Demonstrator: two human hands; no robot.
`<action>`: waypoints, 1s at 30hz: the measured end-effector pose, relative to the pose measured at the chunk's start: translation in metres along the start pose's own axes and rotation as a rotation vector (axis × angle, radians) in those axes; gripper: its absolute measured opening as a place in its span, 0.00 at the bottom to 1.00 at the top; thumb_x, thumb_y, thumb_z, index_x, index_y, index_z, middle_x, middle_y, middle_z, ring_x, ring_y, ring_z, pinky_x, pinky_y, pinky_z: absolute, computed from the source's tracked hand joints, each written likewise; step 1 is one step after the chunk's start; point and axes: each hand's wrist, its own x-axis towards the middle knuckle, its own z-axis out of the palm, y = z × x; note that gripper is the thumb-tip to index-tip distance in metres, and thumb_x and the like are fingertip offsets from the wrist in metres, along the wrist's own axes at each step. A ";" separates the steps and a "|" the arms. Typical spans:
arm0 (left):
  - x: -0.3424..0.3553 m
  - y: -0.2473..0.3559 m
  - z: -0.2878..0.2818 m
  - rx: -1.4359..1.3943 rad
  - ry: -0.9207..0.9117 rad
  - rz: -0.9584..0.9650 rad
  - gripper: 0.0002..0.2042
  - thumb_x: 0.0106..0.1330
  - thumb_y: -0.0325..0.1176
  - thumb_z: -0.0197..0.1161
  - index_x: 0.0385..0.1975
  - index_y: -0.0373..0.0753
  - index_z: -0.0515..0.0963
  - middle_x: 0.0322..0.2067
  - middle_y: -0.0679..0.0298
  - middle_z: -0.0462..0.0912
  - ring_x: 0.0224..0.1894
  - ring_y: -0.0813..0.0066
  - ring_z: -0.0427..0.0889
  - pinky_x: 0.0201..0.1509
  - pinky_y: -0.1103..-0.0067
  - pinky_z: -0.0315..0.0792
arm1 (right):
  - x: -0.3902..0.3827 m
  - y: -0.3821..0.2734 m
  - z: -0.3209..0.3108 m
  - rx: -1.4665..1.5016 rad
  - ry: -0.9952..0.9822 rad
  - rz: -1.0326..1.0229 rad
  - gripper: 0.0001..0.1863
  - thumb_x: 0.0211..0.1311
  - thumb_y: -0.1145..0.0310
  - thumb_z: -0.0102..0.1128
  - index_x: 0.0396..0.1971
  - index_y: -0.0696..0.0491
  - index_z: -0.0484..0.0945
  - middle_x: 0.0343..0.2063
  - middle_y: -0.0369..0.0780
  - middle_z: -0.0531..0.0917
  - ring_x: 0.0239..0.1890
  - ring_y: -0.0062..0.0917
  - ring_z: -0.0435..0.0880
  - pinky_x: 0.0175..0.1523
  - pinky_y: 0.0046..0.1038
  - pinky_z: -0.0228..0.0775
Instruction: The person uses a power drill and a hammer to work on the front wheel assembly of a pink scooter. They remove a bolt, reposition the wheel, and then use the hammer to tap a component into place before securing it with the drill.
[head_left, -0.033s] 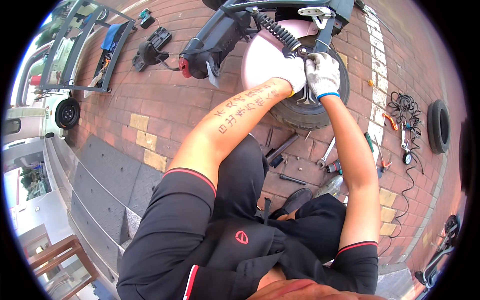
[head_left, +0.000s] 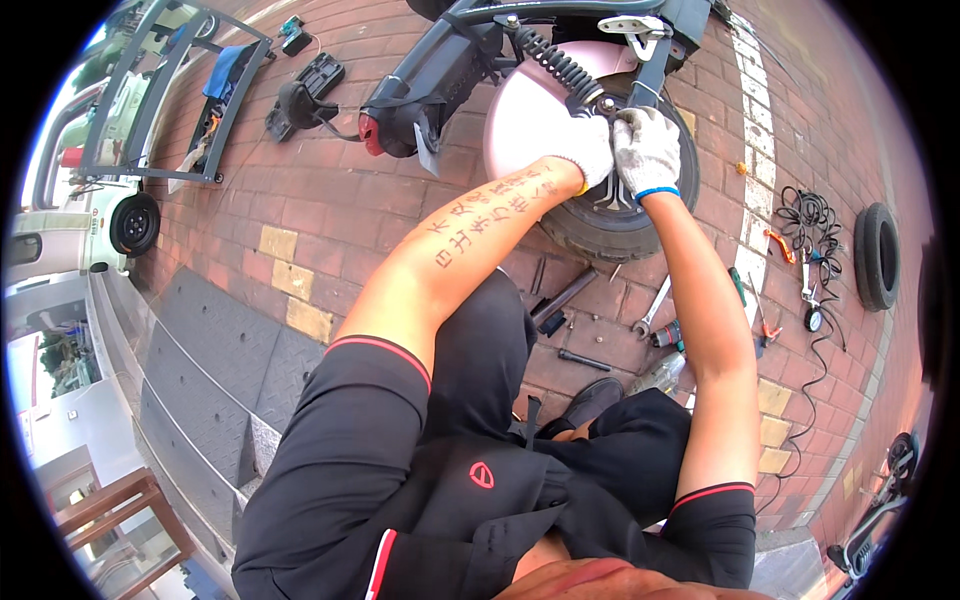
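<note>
My left hand (head_left: 585, 150), in a white knit glove, is at the rear wheel of a dark scooter, against the pink round cover (head_left: 510, 115) below the coiled shock absorber (head_left: 560, 65); its fingers are mostly hidden. My right hand (head_left: 648, 148), in a grey-white glove, has curled fingers near the shock's lower mount and the dark upright arm (head_left: 648, 85); what they grip is hidden. The black tyre (head_left: 600, 240) shows beneath both hands.
Wrench (head_left: 650, 310), bars (head_left: 565, 300), power tool (head_left: 665, 335), hose with gauge (head_left: 812, 320) and loose tyre (head_left: 876, 255) lie right and below. Left are a metal cart (head_left: 215, 140), black tool case (head_left: 315, 85), parked vehicle's wheel (head_left: 135, 225) and grey ramp (head_left: 190, 380).
</note>
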 end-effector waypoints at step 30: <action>-0.020 0.002 -0.084 -0.475 -0.223 -0.087 0.27 0.65 0.53 0.68 0.53 0.36 0.82 0.49 0.52 0.87 0.53 0.58 0.86 0.61 0.69 0.76 | -0.003 0.010 -0.010 0.120 0.312 -0.198 0.06 0.59 0.66 0.65 0.31 0.52 0.85 0.31 0.44 0.83 0.38 0.40 0.81 0.46 0.42 0.74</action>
